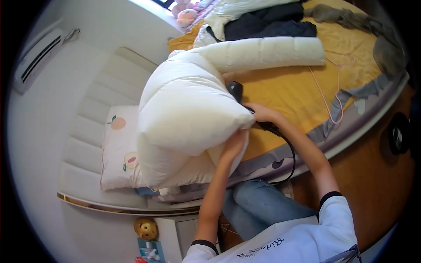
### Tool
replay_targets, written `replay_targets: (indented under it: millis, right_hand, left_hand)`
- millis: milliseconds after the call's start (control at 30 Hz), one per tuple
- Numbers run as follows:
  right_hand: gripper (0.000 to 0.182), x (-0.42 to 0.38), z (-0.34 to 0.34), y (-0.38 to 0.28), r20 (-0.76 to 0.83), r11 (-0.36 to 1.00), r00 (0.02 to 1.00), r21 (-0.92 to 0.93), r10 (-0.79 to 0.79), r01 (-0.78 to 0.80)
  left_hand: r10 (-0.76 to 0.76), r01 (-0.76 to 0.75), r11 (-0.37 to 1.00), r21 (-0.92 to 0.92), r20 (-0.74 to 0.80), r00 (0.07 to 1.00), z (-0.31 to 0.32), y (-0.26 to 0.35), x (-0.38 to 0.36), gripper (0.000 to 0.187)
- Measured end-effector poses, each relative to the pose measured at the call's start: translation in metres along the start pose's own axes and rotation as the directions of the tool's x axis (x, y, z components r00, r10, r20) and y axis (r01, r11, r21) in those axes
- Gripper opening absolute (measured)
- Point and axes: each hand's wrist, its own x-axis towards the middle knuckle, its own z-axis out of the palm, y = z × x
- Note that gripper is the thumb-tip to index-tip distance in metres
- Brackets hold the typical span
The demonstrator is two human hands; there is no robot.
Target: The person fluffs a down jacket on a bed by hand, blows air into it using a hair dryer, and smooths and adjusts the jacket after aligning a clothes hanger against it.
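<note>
Right of centre, a yellow fabric sheet (280, 87) leaves us room up to the bed's grey-trimmed edge (316, 133). Mid-frame, our left hand (237, 139) grips the rim of a puffed cream-white quilted jacket (188, 105); our right hand (259, 112) clasps a black hair dryer (235, 90). A pink wire hanger (341, 111) and dark clothes (272, 24) lie beyond.

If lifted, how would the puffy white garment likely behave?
The puffy white garment is probably light for its size, given its ballooned body. Its plump, straight sleeve may flop, being quilted fabric. The smooth, faintly shiny shell could feel slippery.
</note>
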Motion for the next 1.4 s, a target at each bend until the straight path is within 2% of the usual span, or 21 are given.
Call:
replay_targets:
  millis: [33, 100, 167, 233, 300, 367, 500, 633, 700, 767, 800, 967, 1067, 1100, 1133, 1167, 1200, 1267, 1300, 1333, 1400]
  right_hand:
    - [0.046, 0.0, -0.004, 0.001, -0.021, 0.991, 0.995, -0.1, -0.095, 0.092]
    - [0.048, -0.01, -0.019, -0.001, 0.005, 0.969, 0.993, -0.216, 0.119, -0.116]
    - [0.054, -0.048, -0.034, -0.037, -0.254, 0.896, 0.967, -0.43, -0.005, -0.108]
    - [0.061, -0.086, -0.078, -0.035, -0.493, 0.55, 0.808, -0.793, -0.324, -0.263]
    - [0.078, -0.127, -0.114, -0.062, -0.753, 0.182, 0.537, -0.63, -0.381, -0.755]
    - [0.092, -0.155, -0.144, -0.064, -0.959, 0.13, 0.271, -0.26, 0.082, -0.957]
    - [0.1, -0.185, -0.137, -0.086, -0.842, 0.126, 0.516, -0.501, 0.157, -0.856]
    - [0.089, -0.231, -0.185, -0.086, -0.687, 0.42, 0.596, -0.437, 0.415, -0.796]
    - [0.08, -0.264, -0.153, -0.102, -0.86, 0.292, 0.507, -0.5, -0.058, -0.815]
    - [0.078, -0.285, -0.113, -0.127, -0.906, 0.31, 0.342, -0.409, -0.249, -0.858]
    - [0.078, -0.28, -0.102, -0.138, -0.896, 0.304, 0.352, -0.426, -0.271, -0.852]
    - [0.076, -0.235, -0.059, -0.256, -0.795, 0.727, 0.291, -0.605, -0.532, -0.325]
    - [0.068, -0.207, -0.042, -0.306, -0.747, 0.785, 0.266, -0.616, -0.61, 0.07]
    - [0.064, -0.205, -0.035, -0.31, -0.741, 0.77, 0.221, -0.579, -0.634, 0.269]
    - [0.06, -0.191, -0.085, -0.245, -0.653, 0.698, 0.25, -0.689, -0.715, 0.195]
    - [0.047, -0.161, -0.087, -0.192, -0.301, 0.403, 0.335, -0.865, -0.893, 0.298]
    - [0.047, -0.153, -0.056, -0.192, -0.297, 0.397, 0.329, -0.869, -0.896, 0.297]
    - [0.058, -0.137, 0.031, -0.202, -0.374, 0.68, 0.855, -0.732, -0.36, -0.034]
    - [0.063, -0.128, 0.052, -0.212, -0.339, 0.705, 0.941, -0.667, 0.004, -0.243]
    - [0.063, -0.115, 0.054, -0.229, -0.317, 0.703, 0.948, -0.682, -0.037, -0.201]
    - [0.07, -0.124, 0.062, -0.243, -0.6, 0.873, 0.694, -0.479, -0.399, 0.087]
  left_hand:
    - [0.257, -0.259, 0.961, -0.097, -0.036, 0.966, 0.01, -0.001, -0.005, 0.05]
    - [0.315, -0.329, 0.939, 0.099, 0.132, 0.94, 0.001, 0.005, -0.034, 0.051]
    - [0.442, -0.442, 0.897, 0.007, -0.001, 0.897, -0.011, -0.005, -0.071, 0.05]
    - [0.521, -0.525, 0.851, 0.012, -0.136, 0.842, -0.018, -0.035, -0.104, 0.049]
    - [0.368, -0.406, 0.899, -0.163, -0.222, 0.903, -0.011, -0.069, -0.138, 0.047]
    - [0.232, -0.304, 0.911, -0.278, -0.263, 0.936, 0.005, -0.087, -0.159, 0.045]
    - [0.064, -0.203, 0.895, -0.397, -0.336, 0.94, 0.033, -0.112, -0.181, 0.04]
    - [0.019, -0.203, 0.894, -0.401, -0.417, 0.909, 0.047, -0.116, -0.203, 0.036]
    - [-0.002, -0.205, 0.887, -0.414, -0.448, 0.894, 0.059, -0.132, -0.22, 0.035]
    - [0.011, -0.226, 0.894, -0.387, -0.485, 0.874, 0.066, -0.149, -0.234, 0.041]
    - [0.009, -0.239, 0.885, -0.4, -0.499, 0.866, 0.063, -0.155, -0.235, 0.041]
    - [0.022, -0.171, 0.981, -0.096, -0.812, 0.583, -0.007, -0.165, -0.237, 0.058]
    - [-0.018, -0.194, 0.975, -0.106, -0.913, 0.408, -0.035, -0.163, -0.215, 0.062]
    - [-0.057, -0.237, 0.962, -0.134, -0.951, 0.304, -0.037, -0.163, -0.205, 0.064]
    - [-0.065, -0.243, 0.959, -0.144, -0.949, 0.309, -0.041, -0.161, -0.195, 0.064]
    - [-0.023, -0.14, 0.988, -0.061, -0.966, 0.258, -0.048, -0.159, -0.183, 0.066]
    - [0.028, -0.033, 0.999, 0.022, -0.979, 0.204, -0.059, -0.158, -0.17, 0.068]
    - [0.066, 0.022, 0.997, 0.07, -0.983, 0.169, -0.081, -0.166, -0.15, 0.07]
    - [0.106, 0.089, 0.989, 0.118, -0.987, 0.122, -0.093, -0.171, -0.143, 0.072]
    - [0.107, 0.09, 0.989, 0.114, -0.991, 0.075, -0.111, -0.172, -0.138, 0.072]
    - [0.201, 0.099, 0.967, 0.234, -0.943, 0.267, -0.125, -0.175, -0.143, 0.062]
